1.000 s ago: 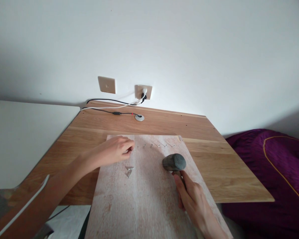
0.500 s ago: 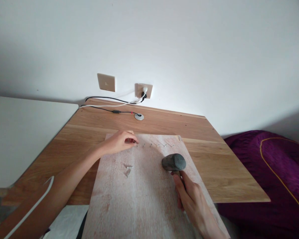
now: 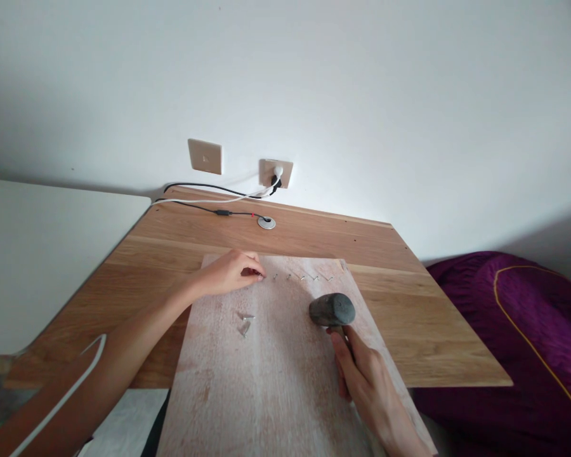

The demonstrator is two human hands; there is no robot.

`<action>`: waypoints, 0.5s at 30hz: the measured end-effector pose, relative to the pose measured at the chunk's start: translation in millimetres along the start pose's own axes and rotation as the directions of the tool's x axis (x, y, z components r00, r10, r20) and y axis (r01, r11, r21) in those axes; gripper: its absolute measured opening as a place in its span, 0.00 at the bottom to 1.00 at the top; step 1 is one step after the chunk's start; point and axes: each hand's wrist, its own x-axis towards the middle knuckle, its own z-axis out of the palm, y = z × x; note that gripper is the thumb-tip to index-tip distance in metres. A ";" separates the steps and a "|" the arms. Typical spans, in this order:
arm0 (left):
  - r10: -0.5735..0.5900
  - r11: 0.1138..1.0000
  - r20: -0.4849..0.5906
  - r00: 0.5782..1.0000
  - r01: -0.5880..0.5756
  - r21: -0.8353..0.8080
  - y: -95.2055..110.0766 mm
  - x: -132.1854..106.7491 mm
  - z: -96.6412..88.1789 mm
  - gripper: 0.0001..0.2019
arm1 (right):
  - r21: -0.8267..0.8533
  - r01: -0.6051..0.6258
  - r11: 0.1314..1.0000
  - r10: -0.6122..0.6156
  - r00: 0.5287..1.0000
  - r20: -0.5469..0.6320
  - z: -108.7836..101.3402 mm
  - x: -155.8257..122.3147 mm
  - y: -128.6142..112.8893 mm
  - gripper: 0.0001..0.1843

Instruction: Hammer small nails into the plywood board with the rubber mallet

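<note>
Pinching a nail upright with left hand, now shifted up-frame on the board; right hand still gripping mallet, unmoved, mid-frame; loose nails below.

Nails left of mallet — on board

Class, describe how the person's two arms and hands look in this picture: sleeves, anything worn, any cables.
Both forearms are bare, with no sleeves in view. The left hand and right hand wear no gloves or rings that show. A thin white cable runs along the left forearm.
</note>
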 end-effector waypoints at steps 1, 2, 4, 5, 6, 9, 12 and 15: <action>-0.003 1.000 0.005 1.000 0.003 0.000 0.4 0.1 0.3 0.08 | 0.001 0.001 1.000 -0.001 1.000 0.002 -0.2 -0.5 -0.3 0.32; -0.006 1.000 0.006 1.000 0.006 0.002 0.9 0.2 0.6 0.08 | 0.002 0.003 1.000 -0.003 1.000 0.004 -0.4 -0.9 -0.7 0.32; -0.013 1.000 0.005 1.000 0.013 0.009 1.9 0.5 1.7 0.08 | 0.005 0.007 1.000 -0.007 1.000 0.005 -0.4 -1.5 -1.1 0.31; -0.014 1.000 0.002 1.000 0.014 0.014 2.4 0.7 2.5 0.07 | 0.004 0.010 1.000 -0.010 1.000 0.004 -0.4 -1.6 -1.2 0.31; -0.013 1.000 -0.004 1.000 0.013 0.019 3.0 0.8 3.5 0.07 | 0.004 0.010 1.000 -0.010 1.000 0.006 -0.2 -1.6 -1.1 0.31; -0.007 1.000 -0.029 1.000 0.008 0.029 4.2 1.3 7.9 0.07 | 0.001 0.004 1.000 -0.004 1.000 0.003 0.2 -1.1 -0.5 0.31; -0.003 0.999 -0.051 0.999 0.005 0.043 3.6 1.9 13.3 0.08 | -0.004 0.001 1.000 -0.001 1.000 0.001 0.3 -1.1 -0.9 0.31; 0.010 0.998 -0.077 0.997 -0.005 0.061 1.7 2.2 17.6 0.07 | -0.012 0.009 1.000 -0.009 1.000 0.010 -0.4 -1.5 -1.2 0.30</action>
